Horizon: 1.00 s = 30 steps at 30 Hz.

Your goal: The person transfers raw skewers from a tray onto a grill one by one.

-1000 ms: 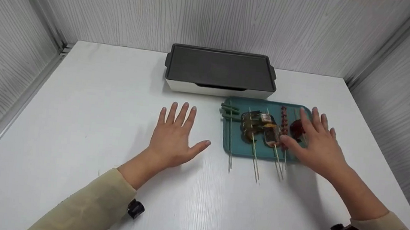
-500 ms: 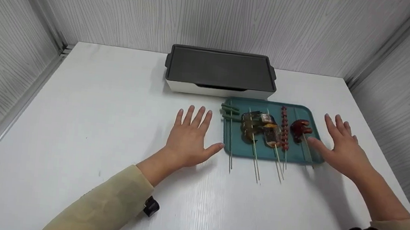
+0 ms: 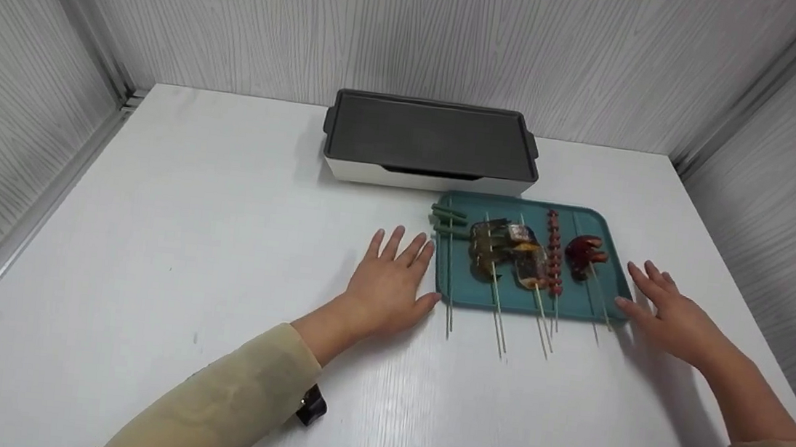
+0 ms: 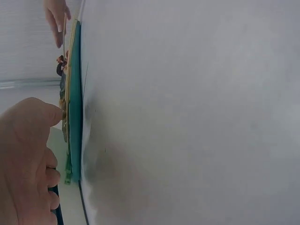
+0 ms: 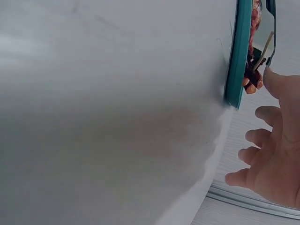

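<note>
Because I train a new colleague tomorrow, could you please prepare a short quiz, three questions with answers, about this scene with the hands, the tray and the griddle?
1. True or false: the left hand and the right hand each hold a skewer.
2. Where on the teal tray do the dark red skewered pieces lie?
A) At the end nearer the left hand
B) In the middle
C) At the end nearer the right hand
3. Complete: seen from the head camera, the black-topped griddle stands ____ (in front of / behind) the teal tray.

Key: 1. False, neither does. 2. C. 3. Behind.
</note>
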{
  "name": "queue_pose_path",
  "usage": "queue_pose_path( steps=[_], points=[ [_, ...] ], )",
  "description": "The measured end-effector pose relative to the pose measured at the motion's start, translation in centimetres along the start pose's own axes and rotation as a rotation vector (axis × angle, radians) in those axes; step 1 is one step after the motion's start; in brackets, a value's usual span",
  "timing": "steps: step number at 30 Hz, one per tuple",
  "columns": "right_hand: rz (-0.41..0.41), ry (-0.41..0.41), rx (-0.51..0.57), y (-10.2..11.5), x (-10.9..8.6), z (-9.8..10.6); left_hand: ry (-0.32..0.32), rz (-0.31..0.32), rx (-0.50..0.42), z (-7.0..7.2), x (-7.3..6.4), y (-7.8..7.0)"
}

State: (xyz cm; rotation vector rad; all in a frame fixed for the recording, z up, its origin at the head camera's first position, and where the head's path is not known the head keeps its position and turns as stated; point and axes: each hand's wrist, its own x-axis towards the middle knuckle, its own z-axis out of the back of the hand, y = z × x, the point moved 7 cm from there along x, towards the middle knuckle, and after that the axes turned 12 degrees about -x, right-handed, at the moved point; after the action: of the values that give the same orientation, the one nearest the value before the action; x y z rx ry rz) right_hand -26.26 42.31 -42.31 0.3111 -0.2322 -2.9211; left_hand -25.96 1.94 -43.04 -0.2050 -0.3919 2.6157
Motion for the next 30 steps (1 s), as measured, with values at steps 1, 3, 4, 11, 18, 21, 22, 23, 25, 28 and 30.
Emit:
queue_pose_path(
  steps=[1,3,4,11,18,21,22,23,25,28,30],
  points=[
    [0.005,0.012,0.0,0.0,0.0,-0.2,0.006,-0.002,0.002,-0.1,0.1,-0.1],
    [0.014,0.031,-0.001,-0.1,0.0,-0.6,0.013,-0.01,0.006,-0.4,0.2,-0.4],
    [0.016,0.042,0.0,0.0,0.1,-0.7,0.017,-0.015,0.006,-0.6,0.2,-0.5],
    [0.031,0.087,0.003,0.0,0.0,-1.5,0.043,-0.053,0.0,-1.4,0.5,-1.4],
    [0.045,0.101,0.0,0.2,0.1,-1.6,0.053,-0.047,-0.026,-1.7,0.6,-1.7],
    [0.04,0.106,-0.009,0.2,0.2,-1.6,0.046,-0.049,-0.034,-1.6,0.7,-1.8],
    [0.039,0.106,-0.012,0.2,0.2,-1.6,0.043,-0.05,-0.034,-1.6,0.8,-1.8],
    [0.039,0.107,-0.014,0.2,0.2,-1.6,0.04,-0.052,-0.033,-1.6,0.8,-1.8],
    [0.038,0.108,-0.015,0.1,0.1,-1.6,0.039,-0.055,-0.033,-1.5,0.8,-1.9],
    [0.044,0.106,-0.021,0.3,0.1,-1.5,0.051,-0.057,-0.026,-1.3,0.8,-2.0],
    [0.05,0.104,-0.028,0.4,0.0,-1.5,0.063,-0.056,-0.021,-1.2,0.8,-2.0]
  ],
)
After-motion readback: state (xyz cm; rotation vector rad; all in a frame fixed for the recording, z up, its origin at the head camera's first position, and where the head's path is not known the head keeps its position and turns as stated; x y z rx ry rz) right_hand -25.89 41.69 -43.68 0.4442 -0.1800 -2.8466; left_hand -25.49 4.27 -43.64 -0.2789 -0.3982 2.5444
